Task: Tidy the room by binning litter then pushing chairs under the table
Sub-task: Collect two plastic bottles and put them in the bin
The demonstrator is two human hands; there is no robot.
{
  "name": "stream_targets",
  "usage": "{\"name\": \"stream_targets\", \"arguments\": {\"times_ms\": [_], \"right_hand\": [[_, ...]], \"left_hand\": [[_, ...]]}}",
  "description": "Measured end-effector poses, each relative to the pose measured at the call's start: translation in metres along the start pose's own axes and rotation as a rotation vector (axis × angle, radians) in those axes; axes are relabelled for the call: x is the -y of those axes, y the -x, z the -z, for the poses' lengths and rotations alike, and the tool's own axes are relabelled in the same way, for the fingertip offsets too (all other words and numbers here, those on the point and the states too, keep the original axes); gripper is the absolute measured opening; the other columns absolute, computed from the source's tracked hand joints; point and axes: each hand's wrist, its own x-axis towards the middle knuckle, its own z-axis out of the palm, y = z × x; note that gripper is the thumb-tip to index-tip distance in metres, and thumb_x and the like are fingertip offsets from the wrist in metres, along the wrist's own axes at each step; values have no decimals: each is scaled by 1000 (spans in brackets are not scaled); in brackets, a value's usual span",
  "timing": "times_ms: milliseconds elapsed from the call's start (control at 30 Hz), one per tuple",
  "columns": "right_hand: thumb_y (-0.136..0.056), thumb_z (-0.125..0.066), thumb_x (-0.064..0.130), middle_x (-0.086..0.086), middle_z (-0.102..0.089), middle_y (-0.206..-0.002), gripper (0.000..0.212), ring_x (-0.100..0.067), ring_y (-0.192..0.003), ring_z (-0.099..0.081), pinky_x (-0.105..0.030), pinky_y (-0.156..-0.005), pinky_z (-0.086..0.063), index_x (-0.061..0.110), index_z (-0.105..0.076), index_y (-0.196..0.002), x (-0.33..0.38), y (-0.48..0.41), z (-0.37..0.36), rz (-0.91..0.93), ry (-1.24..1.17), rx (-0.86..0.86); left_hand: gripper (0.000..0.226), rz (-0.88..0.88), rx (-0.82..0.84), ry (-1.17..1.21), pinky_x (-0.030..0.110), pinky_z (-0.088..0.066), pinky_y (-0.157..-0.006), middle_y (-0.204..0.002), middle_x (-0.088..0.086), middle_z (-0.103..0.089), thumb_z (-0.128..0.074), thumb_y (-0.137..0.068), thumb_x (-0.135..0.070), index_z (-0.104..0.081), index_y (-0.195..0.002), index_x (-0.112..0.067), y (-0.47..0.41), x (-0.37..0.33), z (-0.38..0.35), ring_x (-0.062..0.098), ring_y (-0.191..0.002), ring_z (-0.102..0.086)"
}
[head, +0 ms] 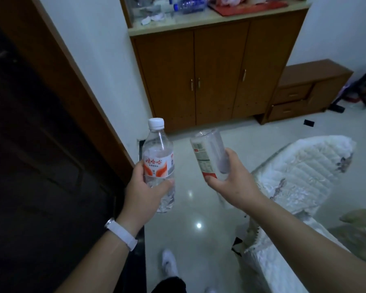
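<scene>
My left hand (pixel 143 192) grips a clear plastic water bottle (pixel 157 157) with a white cap and a red-and-white label, held upright at chest height. My right hand (pixel 234 182) holds a second clear bottle (pixel 209 154) with a white and red label, tilted so its base points away from me. Both bottles look empty. The two hands are side by side, a short gap between them, above the glossy pale floor (pixel 190 208).
A brown wooden cupboard (pixel 205 77) stands ahead, its pale top (pixel 178 24) littered with more plastic bottles and paper. A low drawer unit (pixel 304 92) sits to its right. A plastic-wrapped seat (pixel 300 170) is close on my right; a dark doorway (pixel 30 144) on my left.
</scene>
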Motion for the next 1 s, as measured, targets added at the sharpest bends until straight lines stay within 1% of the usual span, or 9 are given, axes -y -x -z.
{"name": "stream_targets", "arguments": {"times_ms": [133,233,333,433,567,667,733,867,1000], "right_hand": [[-77,-73,44,21,-54,-107,59,-6,-97,-57,-39,-80,-56,53,-29,-115,-8,-44,-4,-27,64,-38],[-76,-72,45,21,-53,-112,63,-5,-98,-56,-37,-81,-55,46,-33,-127,-9,-88,-10,0,146,-72],[-77,-72,44,22,-53,-114,65,-2,-90,-57,-32,-76,-54,48,-32,-129,0,-139,-16,-18,159,-126],[-77,-72,45,26,-51,-114,65,-2,-101,-56,-33,-82,-54,50,-31,-128,13,-191,-22,-39,178,-160],[-77,-71,48,18,-54,-119,68,-6,-96,-57,-33,-77,-55,45,-32,-133,26,-243,-36,-42,252,-165],[-77,-71,48,19,-52,-121,70,-7,-102,-55,-35,-82,-55,43,-32,-135,29,-270,-47,-41,306,-135],[-77,-70,48,20,-52,-118,68,-6,-103,-55,-39,-81,-55,44,-33,-133,25,-287,-49,-63,292,-162],[-75,-71,48,19,-54,-116,67,-8,-102,-58,-40,-81,-56,47,-33,-131,13,-324,-42,-106,252,-187],[-77,-71,46,19,-53,-114,67,-6,-97,-57,-36,-79,-55,45,-32,-131,-8,-358,-28,-144,242,-221]], "left_hand": [[55,-8,45,26,22,-57,-75,-108,-13,-67,-81,-77,-13,-54,-122,-29,-64,7,-7,0,-96,-66],[56,-15,93,49,22,-56,-76,-109,-12,-68,-81,-77,-13,-55,-123,-28,-122,12,-11,2,-97,-66],[57,-25,151,71,24,-54,-82,-113,-13,-67,-81,-78,-18,-53,-126,-30,-185,11,-8,6,-101,-65],[56,-49,185,72,19,-52,-76,-113,-13,-65,-79,-80,-18,-52,-128,-28,-246,3,-1,7,-102,-63],[58,-46,237,71,29,-55,-83,-114,-10,-64,-79,-80,-21,-50,-130,-26,-312,0,9,10,-103,-63],[57,-30,244,89,24,-53,-78,-114,-11,-64,-79,-80,-22,-51,-129,-28,-347,3,10,8,-102,-63],[56,-20,261,87,22,-53,-76,-113,-11,-64,-79,-80,-22,-51,-128,-28,-365,5,9,9,-102,-63],[54,16,296,76,29,-57,-79,-113,-9,-65,-79,-79,-20,-52,-125,-30,-405,8,-6,13,-103,-64],[54,23,358,44,33,-57,-84,-113,-12,-63,-78,-80,-19,-51,-124,-35,-440,1,-37,12,-103,-63]]}}
